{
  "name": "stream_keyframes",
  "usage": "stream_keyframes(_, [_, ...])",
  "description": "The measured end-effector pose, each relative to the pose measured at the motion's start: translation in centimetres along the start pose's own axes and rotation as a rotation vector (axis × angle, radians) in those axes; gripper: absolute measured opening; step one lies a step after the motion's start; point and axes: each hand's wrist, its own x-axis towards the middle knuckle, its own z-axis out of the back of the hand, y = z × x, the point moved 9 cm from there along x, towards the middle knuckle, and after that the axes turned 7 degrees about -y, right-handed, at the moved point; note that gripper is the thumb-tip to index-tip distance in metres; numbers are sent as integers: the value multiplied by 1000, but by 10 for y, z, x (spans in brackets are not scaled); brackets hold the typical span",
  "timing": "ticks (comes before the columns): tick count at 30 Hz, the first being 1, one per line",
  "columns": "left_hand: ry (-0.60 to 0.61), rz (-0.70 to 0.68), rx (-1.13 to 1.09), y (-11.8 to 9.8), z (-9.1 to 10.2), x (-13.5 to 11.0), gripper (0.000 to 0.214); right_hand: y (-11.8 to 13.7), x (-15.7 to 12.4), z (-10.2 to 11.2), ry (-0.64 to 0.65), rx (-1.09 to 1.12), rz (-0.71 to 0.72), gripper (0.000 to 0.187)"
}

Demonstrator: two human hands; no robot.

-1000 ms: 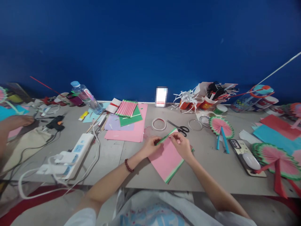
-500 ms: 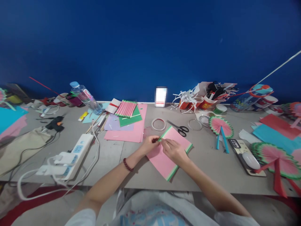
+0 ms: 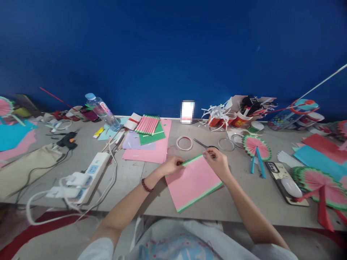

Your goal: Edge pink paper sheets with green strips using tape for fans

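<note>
A pink sheet of paper (image 3: 193, 182) with green strips along two opposite edges is tilted just above the table in front of me. My left hand (image 3: 173, 166) pinches its far left corner. At the far right corner, my right hand (image 3: 217, 161) grips the same sheet between thumb and fingers. Black scissors (image 3: 200, 143) lie beyond the sheet, their handles partly hidden by my right hand. Close by, to the left of the scissors, is a white roll of tape (image 3: 184, 143).
A pleated pink-and-green strip (image 3: 148, 125) lies on coloured paper at the back left. A power strip (image 3: 93, 175) with cables occupies the left side. Finished paper fans (image 3: 257, 147), a phone (image 3: 279, 177) with a mouse (image 3: 290, 186) on it, and cups (image 3: 240, 118) stand right.
My right hand has slid right along the far edge, away from my left hand, to the other corner. The sheet has turned, so its far edge runs more nearly sideways.
</note>
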Motion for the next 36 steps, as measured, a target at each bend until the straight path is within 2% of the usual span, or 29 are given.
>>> stream_keyframes(2, [-35, -11, 42, 0, 5, 0, 27, -7, 8, -1, 41, -52, -20, 19])
stream_keyframes(5, [-137, -31, 42, 0, 14, 1, 51, -11, 19, -3, 65, -118, -25, 19])
stream_keyframes(9, [-162, -56, 85, 0, 18, 2, 58, -15, 36, -1, 0, -186, -30, 18])
stream_keyframes(13, [-92, -108, 174, -7, 20, 3, 61, -26, 54, 1, -68, -283, -62, 17])
stream_keyframes(17, [19, -123, 244, -11, 20, 4, 61, -30, 67, 0, -47, -476, -52, 16])
stream_keyframes(19, [26, -127, 287, -13, 21, 4, 58, -24, 69, -2, -51, -563, -3, 21])
stream_keyframes(21, [11, -140, 342, -15, 22, 4, 56, -12, 67, -8, -53, -566, 104, 30])
stream_keyframes(25, [-73, -214, 521, -31, 25, 2, 56, 16, 50, -36, 61, -390, 367, 38])
stream_keyframes(28, [-120, -260, 630, -49, 23, 2, 59, 17, 43, -51, 125, -288, 355, 32])
stream_keyframes(31, [-153, -274, 655, -62, 15, 9, 60, 14, 43, -52, 115, -196, 321, 27])
stream_keyframes(33, [-314, -260, 649, -67, 19, 16, 51, 13, 45, -47, 75, -148, 320, 27])
stream_keyframes(36, [-530, -252, 675, -64, 23, 26, 39, 13, 47, -36, 6, -102, 321, 28])
